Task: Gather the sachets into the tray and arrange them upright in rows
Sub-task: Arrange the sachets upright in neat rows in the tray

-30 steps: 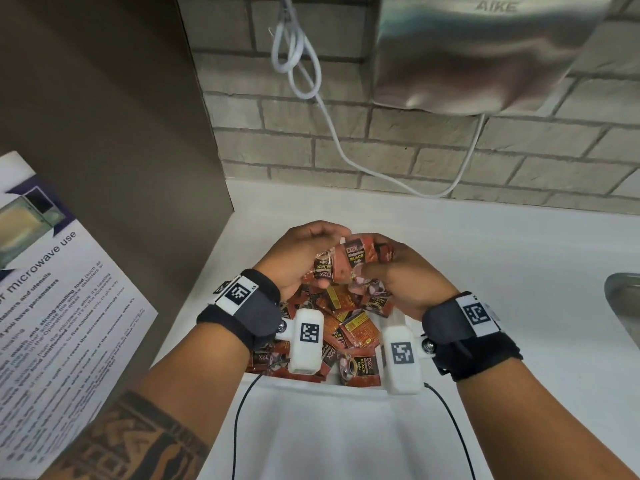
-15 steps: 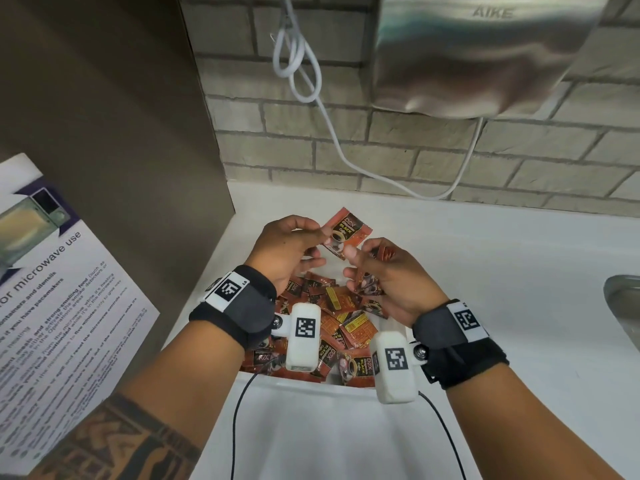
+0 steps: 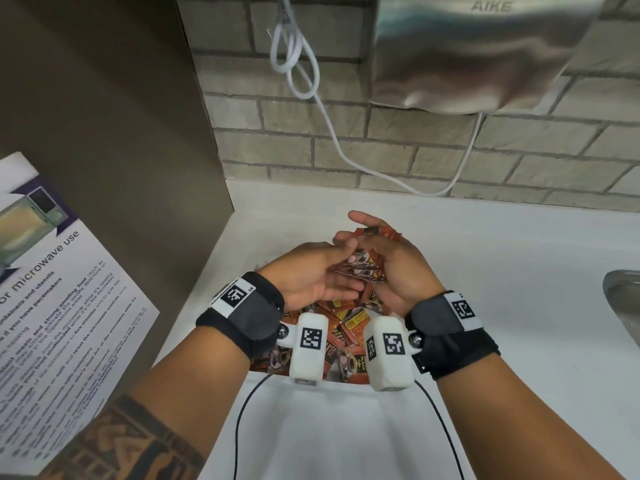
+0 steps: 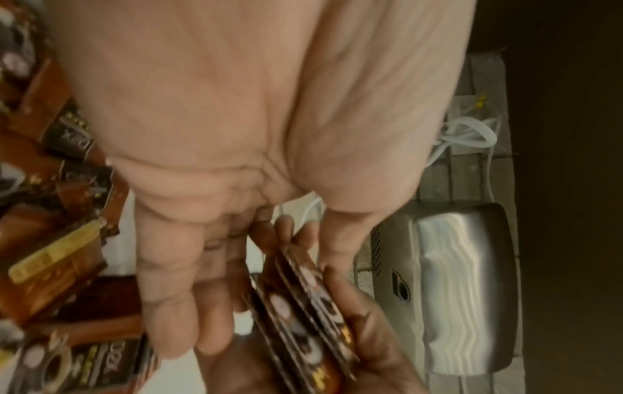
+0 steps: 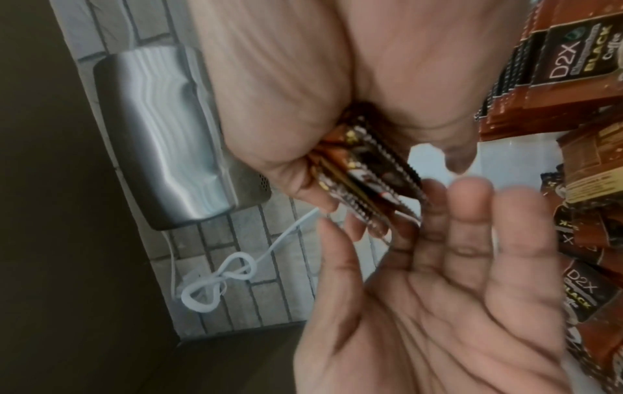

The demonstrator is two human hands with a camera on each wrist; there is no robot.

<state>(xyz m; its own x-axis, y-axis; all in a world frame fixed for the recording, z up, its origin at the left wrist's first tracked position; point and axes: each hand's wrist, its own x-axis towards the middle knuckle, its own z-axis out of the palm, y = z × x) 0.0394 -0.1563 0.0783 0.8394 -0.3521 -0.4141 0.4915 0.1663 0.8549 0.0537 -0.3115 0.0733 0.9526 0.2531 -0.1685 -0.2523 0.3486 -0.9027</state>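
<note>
The left hand has let go of the sachet it pinched a moment ago and now lies flat and relaxed beside the stack. The right hand grips that stack above the loose sachets, so the bundle has grown but nothing stands upright in rows yet.

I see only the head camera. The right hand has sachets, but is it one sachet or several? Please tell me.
Observer: Several. In the right wrist view the right hand grips a stack of sachets; at least three serrated edges show side by side.
Operator: Does the left hand hold any sachet?
Observer: No. The left hand is open with an empty palm, its fingers straight and close to the stack's edge. I cannot tell if they touch it.
</note>
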